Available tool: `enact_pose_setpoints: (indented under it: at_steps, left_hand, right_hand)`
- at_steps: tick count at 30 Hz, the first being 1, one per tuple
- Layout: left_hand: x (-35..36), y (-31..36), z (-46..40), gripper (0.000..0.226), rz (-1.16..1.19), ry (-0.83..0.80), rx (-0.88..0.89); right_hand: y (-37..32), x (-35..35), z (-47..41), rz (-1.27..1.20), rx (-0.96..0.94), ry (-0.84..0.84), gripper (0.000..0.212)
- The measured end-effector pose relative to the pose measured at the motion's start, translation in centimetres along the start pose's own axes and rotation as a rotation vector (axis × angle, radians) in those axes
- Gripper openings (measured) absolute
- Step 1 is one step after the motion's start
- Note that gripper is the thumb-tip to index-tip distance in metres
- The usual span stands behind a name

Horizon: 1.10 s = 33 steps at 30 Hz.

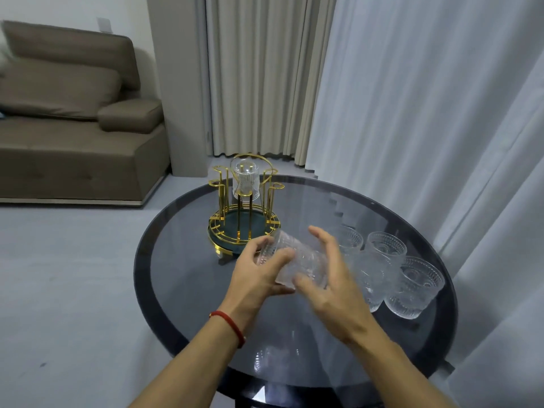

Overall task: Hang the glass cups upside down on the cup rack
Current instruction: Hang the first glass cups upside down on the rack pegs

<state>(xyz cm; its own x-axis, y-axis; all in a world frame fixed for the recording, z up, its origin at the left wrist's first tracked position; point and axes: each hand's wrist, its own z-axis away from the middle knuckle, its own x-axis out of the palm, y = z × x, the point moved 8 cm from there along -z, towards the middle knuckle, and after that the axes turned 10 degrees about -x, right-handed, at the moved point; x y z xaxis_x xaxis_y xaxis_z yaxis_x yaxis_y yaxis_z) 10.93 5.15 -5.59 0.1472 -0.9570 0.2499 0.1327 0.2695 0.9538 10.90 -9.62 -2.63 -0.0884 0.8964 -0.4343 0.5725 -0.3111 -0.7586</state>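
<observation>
One ribbed glass cup (245, 179) hangs mouth-down on a rear peg of the gold wire cup rack (244, 207); the other pegs visible stand bare.

One further cup, the held glass cup (294, 262), is in transit: tilted on its side above the middle of the round glass table (182, 278), just in front of the rack's green base tray. Left hand (259, 273): fingers curled round the cup's left end, thumb across its wall, gripping. Right hand (326, 273): fingers spread and only loosely bent, thumb and fingertips resting on the cup's right end; it steadies rather than clamps.

Four or so waiting cups (385, 251) stand upright in a cluster near the table's right edge, touching or nearly so; the exact count is uncertain, since the right hand hides part of the group.

Progress, as judged: one hung, one being turned over, the cluster untouched, so most of the task remains.

Room for moving: the rack sits toward the far edge, with open tabletop between it and the hands. Front and side pegs are reachable without crossing the hung cup. Cluster lies close to the right rim, beside the white curtain (441, 113); a careless sweep of the right arm could nudge a cup off.
</observation>
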Motion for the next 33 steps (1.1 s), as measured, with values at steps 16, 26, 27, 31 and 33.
enact_pose_setpoints:
  at_steps: [16, 26, 27, 31, 33]
  left_hand:
    - [-8.5, -2.6, -7.2, 0.056, -0.970, 0.359, 0.266]
    - [-7.9, -4.7, -9.5, 0.074, -1.248, 0.363, 0.264]
    - [-7.9, -4.7, -9.6, 0.074, -1.257, 0.366, 0.265]
    - [-8.0, -4.4, -9.4, 0.075, -1.239, 0.371, 0.286]
    - [-7.9, -4.3, -9.4, 0.075, -1.222, 0.372, 0.295]
  right_hand:
    - [3.9, -6.8, -9.1, -0.350, 0.252, 0.472, 0.031]
    - [-2.4, -3.5, -28.3, -0.298, 0.013, 0.297, 0.074]
    - [-2.9, -2.0, -29.8, -0.234, -0.002, 0.246, 0.076]
    - [-4.4, 4.5, -34.2, -0.018, -0.045, 0.024, 0.078]
    - [-4.6, 6.9, -35.3, 0.144, -0.048, -0.079, 0.080]
